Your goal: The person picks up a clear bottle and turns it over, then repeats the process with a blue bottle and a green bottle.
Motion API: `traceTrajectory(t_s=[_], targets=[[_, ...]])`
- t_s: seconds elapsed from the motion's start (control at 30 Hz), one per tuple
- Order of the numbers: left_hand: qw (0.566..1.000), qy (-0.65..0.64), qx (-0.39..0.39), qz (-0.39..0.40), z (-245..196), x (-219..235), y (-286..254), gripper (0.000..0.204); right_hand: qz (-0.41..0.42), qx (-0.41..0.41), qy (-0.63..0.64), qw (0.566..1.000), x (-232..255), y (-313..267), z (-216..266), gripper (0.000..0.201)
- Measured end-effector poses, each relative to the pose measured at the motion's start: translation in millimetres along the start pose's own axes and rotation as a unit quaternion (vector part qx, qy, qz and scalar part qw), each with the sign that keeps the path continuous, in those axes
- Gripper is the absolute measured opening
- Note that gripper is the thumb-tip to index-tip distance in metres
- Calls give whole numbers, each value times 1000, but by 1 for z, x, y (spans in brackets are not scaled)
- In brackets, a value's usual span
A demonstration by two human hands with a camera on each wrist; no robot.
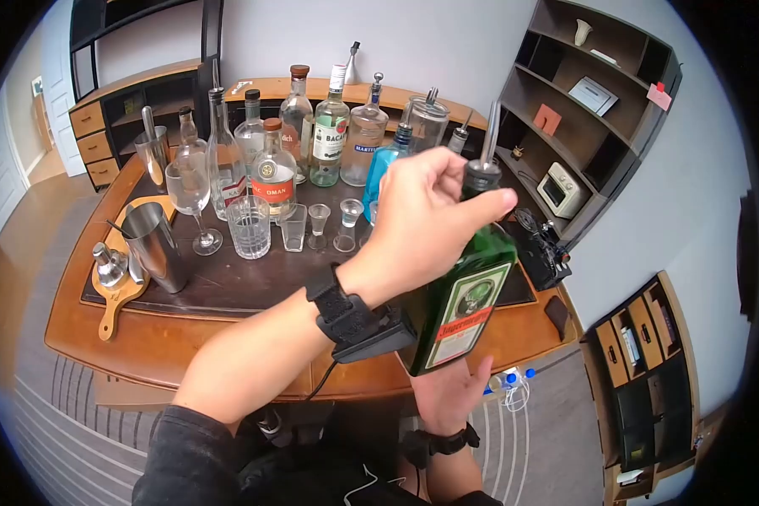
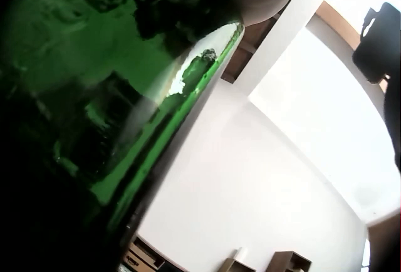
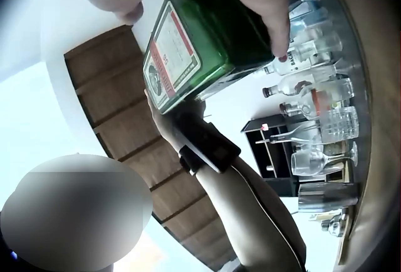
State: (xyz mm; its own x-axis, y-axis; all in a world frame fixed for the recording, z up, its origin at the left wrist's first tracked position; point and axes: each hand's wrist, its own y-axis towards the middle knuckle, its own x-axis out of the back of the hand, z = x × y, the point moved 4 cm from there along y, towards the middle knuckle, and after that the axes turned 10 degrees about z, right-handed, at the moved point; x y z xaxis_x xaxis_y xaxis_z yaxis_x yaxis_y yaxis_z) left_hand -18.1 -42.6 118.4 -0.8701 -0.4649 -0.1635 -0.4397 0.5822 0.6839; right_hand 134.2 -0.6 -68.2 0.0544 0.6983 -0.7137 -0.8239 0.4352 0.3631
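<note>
My left hand (image 1: 422, 223) grips the neck of a green Jägermeister bottle (image 1: 472, 308), which leans a little above the front edge of the desk. A metal pourer (image 1: 491, 135) sticks up from its black collar. In the left wrist view the green glass (image 2: 81, 96) fills the left side. My right hand (image 1: 447, 396) is below the bottle's base, palm up, with fingers and thumb spread. In the right wrist view, its fingers (image 3: 276, 9) show on either side of the bottle's base, and the left forearm (image 3: 238, 209) reaches up behind.
Bottles, including a Bacardi bottle (image 1: 330, 139), stand along the back of the desk (image 1: 346, 371). Before them are a wine glass (image 1: 189, 190), a cut-glass tumbler (image 1: 250, 232) and several small glasses. A metal shaker tin (image 1: 156, 249) is beside a wooden board (image 1: 110, 316) at left.
</note>
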Motion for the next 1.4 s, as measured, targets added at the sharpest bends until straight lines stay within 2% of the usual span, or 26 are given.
traceTrajectory(t_s=[0.07, 0.17, 0.27, 0.3, 0.4, 0.47, 0.53, 0.6, 0.7, 0.9, 1.1, 1.4], targets=[[1000, 16, 15, -1, 14, 1, -5, 19, -20, -12, -33, 999, 6, -7, 0, 76], [997, -20, 72, 6, 30, 2, -11, 21, 0, -38, -115, 993, -2, -13, 6, 66], [991, 51, 122, 14, 43, 6, -16, 22, -26, -47, -124, 991, 2, -22, 9, 60], [995, 12, 100, 26, 45, 2, -21, 25, -38, -44, -136, 989, 6, -25, 11, 59], [986, 74, 92, 116, 75, -2, -42, 33, -72, -39, -163, 983, 20, -32, 17, 59], [959, 213, 103, 157, 73, -3, -56, 47, -96, -37, -195, 975, 27, -32, 25, 60], [943, 186, 186, 204, 82, -3, -64, 75, -122, -34, -207, 970, 37, -33, 31, 59], [949, 126, 183, 225, 93, -3, -71, 87, -142, -35, -201, 969, 47, -35, 36, 58], [932, 115, 240, 245, 109, -1, -76, 93, -163, -34, -229, 959, 48, -35, 42, 55], [922, 128, 276, 238, 135, 4, -79, 87, -148, -35, -204, 967, 61, -34, 43, 51], [920, 129, 307, 209, 153, 9, -84, 82, -174, -46, -210, 961, 68, -29, 41, 49], [920, 131, 313, 194, 170, 12, -84, 78, -176, -48, -250, 951, 69, -25, 43, 46]])
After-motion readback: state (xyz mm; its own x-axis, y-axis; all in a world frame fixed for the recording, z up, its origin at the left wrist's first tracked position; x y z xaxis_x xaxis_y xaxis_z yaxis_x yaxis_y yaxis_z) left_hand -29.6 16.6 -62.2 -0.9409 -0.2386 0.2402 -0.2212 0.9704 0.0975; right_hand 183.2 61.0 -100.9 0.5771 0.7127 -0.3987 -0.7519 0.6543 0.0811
